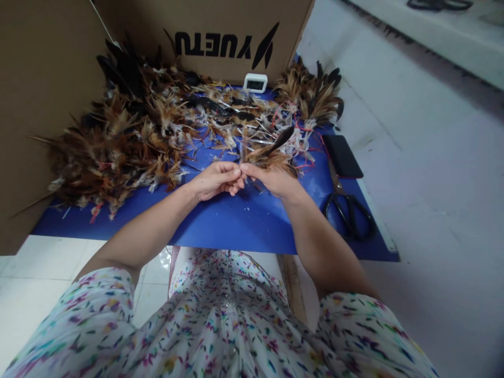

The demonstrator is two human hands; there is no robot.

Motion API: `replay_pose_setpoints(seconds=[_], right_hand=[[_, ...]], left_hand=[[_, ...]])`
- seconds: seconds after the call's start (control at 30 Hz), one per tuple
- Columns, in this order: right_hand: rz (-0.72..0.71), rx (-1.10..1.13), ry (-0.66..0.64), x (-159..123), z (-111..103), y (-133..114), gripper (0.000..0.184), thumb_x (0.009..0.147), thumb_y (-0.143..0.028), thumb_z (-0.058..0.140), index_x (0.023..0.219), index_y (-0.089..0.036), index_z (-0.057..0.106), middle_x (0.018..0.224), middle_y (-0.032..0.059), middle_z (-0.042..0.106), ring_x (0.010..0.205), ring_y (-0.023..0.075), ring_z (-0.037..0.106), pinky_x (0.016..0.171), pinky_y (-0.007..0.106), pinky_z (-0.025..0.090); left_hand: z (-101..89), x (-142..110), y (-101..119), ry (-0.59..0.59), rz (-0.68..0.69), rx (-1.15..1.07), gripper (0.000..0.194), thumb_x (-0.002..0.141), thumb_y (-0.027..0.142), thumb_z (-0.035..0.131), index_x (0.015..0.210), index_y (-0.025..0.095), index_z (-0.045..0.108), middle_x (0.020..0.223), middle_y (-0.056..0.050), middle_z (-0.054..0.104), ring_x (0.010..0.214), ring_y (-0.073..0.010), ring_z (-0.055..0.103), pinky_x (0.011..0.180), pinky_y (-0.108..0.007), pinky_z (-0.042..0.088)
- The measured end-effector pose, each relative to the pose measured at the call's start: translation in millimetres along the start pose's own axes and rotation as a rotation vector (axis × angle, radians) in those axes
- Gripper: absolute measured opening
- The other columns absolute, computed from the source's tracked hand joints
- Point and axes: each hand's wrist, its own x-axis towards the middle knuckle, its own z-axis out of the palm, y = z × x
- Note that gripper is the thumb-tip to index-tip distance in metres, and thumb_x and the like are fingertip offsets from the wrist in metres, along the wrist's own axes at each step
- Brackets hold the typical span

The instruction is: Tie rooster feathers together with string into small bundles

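Observation:
Over the front middle of the blue table (236, 226), my two hands meet at their fingertips. My right hand (270, 177) is closed around a bunch of brown feathers (262, 156), and one long dark feather points up to the right from it. My left hand (220, 179) pinches at the base of that bunch, thumb against fingers; what lies in the pinch is too small to make out. Behind my hands lie many loose brown and black feathers (236, 113), some with white quills.
A large feather heap (129, 142) covers the left side, and a smaller feather pile (313, 94) sits at the back right. Cardboard (220, 21) walls stand behind and left. A white digital clock (255, 83), a black phone (342, 156) and black-handled scissors (348, 215) lie around the work.

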Motion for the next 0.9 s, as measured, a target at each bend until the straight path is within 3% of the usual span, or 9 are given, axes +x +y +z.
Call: replay_pose_setpoints(seconds=[0.33, 0.63, 0.9], right_hand=[[0.033, 0.032, 0.042, 0, 1, 5, 0.049, 0.07, -0.07, 0.072, 0.065, -0.023, 0.062, 0.064, -0.0005, 0.062, 0.056, 0.0126, 0.051, 0.055, 0.029, 0.043], [0.018, 0.03, 0.078, -1, 3, -2, 0.044, 0.068, -0.065, 0.077, 0.065, -0.024, 0.06, 0.06, -0.0014, 0.063, 0.053, 0.0132, 0.05, 0.053, 0.03, 0.044], [-0.022, -0.032, 0.108, -2, 2, -5, 0.035, 0.071, -0.057, 0.078, 0.073, -0.026, 0.063, 0.067, -0.0014, 0.062, 0.065, 0.016, 0.057, 0.064, 0.032, 0.045]], left_hand=[[2.2, 0, -2, 0.039, -0.004, -0.024, 0.044, 0.067, 0.047, 0.087, 0.075, 0.01, 0.064, 0.061, -0.001, 0.067, 0.048, -0.0079, 0.061, 0.046, -0.017, 0.051], [3.7, 1, -2, 0.076, -0.039, -0.08, 0.049, 0.054, 0.046, 0.094, 0.072, 0.012, 0.064, 0.057, 0.001, 0.066, 0.044, -0.0073, 0.057, 0.043, -0.017, 0.048], [3.7, 0, 0, 0.054, -0.052, -0.083, 0.033, 0.072, 0.035, 0.086, 0.074, 0.012, 0.061, 0.059, 0.001, 0.065, 0.046, -0.0065, 0.058, 0.044, -0.016, 0.045]])
